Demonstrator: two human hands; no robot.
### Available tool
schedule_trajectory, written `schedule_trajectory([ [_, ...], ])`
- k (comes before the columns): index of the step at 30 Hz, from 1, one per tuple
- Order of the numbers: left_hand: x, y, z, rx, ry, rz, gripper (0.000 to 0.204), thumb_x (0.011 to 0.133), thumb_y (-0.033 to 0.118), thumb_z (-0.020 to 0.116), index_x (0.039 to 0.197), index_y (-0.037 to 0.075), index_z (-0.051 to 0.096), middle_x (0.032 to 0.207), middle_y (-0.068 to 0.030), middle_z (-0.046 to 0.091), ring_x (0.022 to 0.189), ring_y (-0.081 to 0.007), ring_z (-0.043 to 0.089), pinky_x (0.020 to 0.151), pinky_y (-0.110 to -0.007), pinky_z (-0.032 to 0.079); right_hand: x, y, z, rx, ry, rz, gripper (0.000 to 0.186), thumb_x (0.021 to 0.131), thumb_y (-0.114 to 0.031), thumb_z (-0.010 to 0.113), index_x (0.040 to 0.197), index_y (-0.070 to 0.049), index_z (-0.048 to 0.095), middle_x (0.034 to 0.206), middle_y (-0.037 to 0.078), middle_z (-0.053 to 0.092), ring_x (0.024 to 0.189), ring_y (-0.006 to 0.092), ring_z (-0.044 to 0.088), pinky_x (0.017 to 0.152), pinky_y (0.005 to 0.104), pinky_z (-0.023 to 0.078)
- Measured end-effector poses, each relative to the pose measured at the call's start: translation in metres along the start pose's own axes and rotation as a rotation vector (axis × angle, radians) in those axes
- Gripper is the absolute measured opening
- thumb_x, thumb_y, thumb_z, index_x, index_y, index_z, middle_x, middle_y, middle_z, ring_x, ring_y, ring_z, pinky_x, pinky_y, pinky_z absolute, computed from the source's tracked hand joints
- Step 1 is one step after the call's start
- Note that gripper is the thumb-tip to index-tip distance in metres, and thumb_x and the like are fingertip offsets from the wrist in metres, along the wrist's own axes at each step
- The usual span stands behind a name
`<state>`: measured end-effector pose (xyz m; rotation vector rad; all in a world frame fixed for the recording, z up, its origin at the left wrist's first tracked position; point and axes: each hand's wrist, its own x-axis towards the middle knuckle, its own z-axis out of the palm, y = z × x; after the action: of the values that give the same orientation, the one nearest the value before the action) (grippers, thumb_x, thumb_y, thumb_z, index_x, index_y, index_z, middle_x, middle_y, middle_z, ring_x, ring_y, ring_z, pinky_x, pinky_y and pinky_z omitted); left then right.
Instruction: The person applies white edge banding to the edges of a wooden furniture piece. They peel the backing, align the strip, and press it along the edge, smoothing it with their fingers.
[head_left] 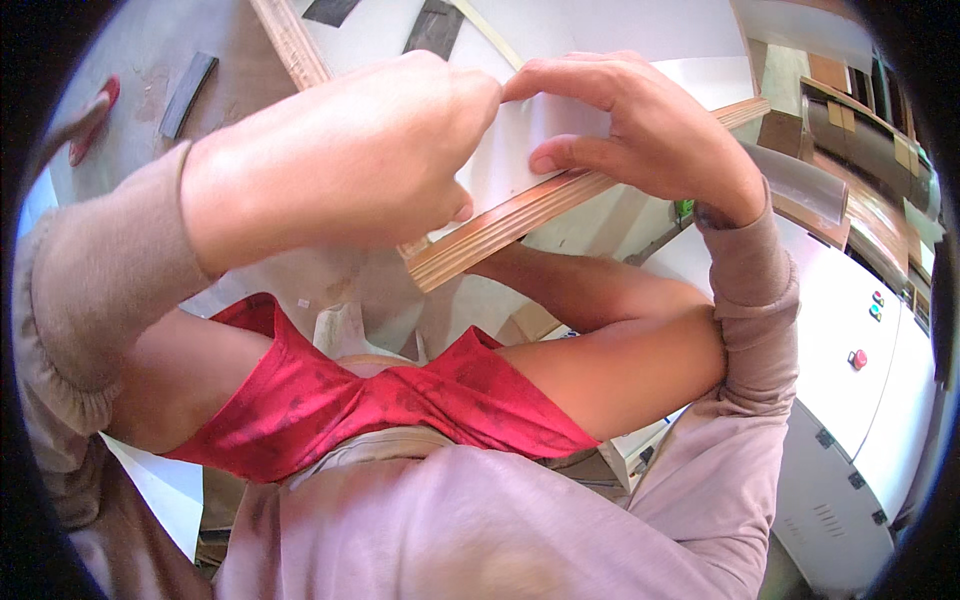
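My left hand (345,150) is closed in a pinch over a white board (490,170) with layered wood along its near edge (510,220); what its fingers hold is hidden. My right hand (645,135) is on the board's right part, thumb and index apart, the thumb resting just inside the wooden edge and the index fingertip close beside my left knuckles. The board is tilted in front of me above my bare legs and red shorts (380,395).
A white metal cabinet (840,420) with push buttons stands at right, below rolls (830,120) and stacked boards. A dark strip (190,95) lies on the floor (140,130) at upper left, near another person's foot in a red slipper (95,125).
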<state>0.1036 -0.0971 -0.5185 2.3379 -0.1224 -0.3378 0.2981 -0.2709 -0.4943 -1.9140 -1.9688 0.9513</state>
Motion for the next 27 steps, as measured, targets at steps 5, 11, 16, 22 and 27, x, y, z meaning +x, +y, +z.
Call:
schedule_trajectory([
  [5,-0.005,0.006,0.01,0.008,0.196,0.097,0.049,0.08,0.016,0.082,0.116,-0.01,0.062,0.105,-0.0324,0.07,0.106,-0.0496,0.068,0.095,-0.054,0.055,-0.01,0.005,0.001,-0.056,0.026,-0.055,0.053,0.09,-0.031,0.083,0.137,-0.009,0.071,0.125,0.019,0.075,0.117,0.0429,0.068,0.109,0.0527,0.051],
  [11,-0.017,0.055,0.028,-0.103,0.21,-0.134,0.098,0.075,0.026,0.085,0.151,-0.017,0.041,0.138,-0.038,0.058,0.129,-0.0504,0.061,0.114,-0.049,0.05,-0.04,-0.004,0.006,-0.276,0.249,-0.147,0.08,0.088,-0.049,0.082,0.154,-0.011,0.059,0.142,0.013,0.066,0.131,0.0402,0.063,0.124,0.0606,0.039],
  [16,-0.003,0.066,0.067,0.076,0.531,-0.182,0.099,0.071,0.018,0.088,0.153,-0.013,0.042,0.134,-0.0322,0.059,0.123,-0.0474,0.063,0.11,-0.051,0.051,-0.043,0.013,0.027,-0.491,0.361,-0.138,0.088,0.067,-0.035,0.089,0.147,-0.01,0.063,0.136,0.011,0.066,0.126,0.0351,0.064,0.118,0.0535,0.049],
  [22,0.0,0.068,0.059,0.039,0.48,-0.198,0.098,0.069,0.016,0.089,0.152,-0.012,0.045,0.127,-0.0296,0.06,0.116,-0.0483,0.063,0.104,-0.052,0.053,-0.043,0.01,0.024,-0.415,0.361,-0.13,0.081,0.068,-0.032,0.087,0.143,-0.008,0.066,0.132,0.012,0.068,0.122,0.0354,0.066,0.112,0.0525,0.052],
  [27,0.0,0.069,0.065,0.05,0.484,-0.198,0.091,0.071,0.018,0.09,0.145,-0.015,0.048,0.127,-0.0262,0.06,0.117,-0.0409,0.063,0.105,-0.048,0.05,-0.039,0.012,0.024,-0.418,0.36,-0.129,0.079,0.069,-0.035,0.088,0.141,-0.008,0.068,0.13,0.012,0.068,0.121,0.0347,0.066,0.11,0.0526,0.053],
])
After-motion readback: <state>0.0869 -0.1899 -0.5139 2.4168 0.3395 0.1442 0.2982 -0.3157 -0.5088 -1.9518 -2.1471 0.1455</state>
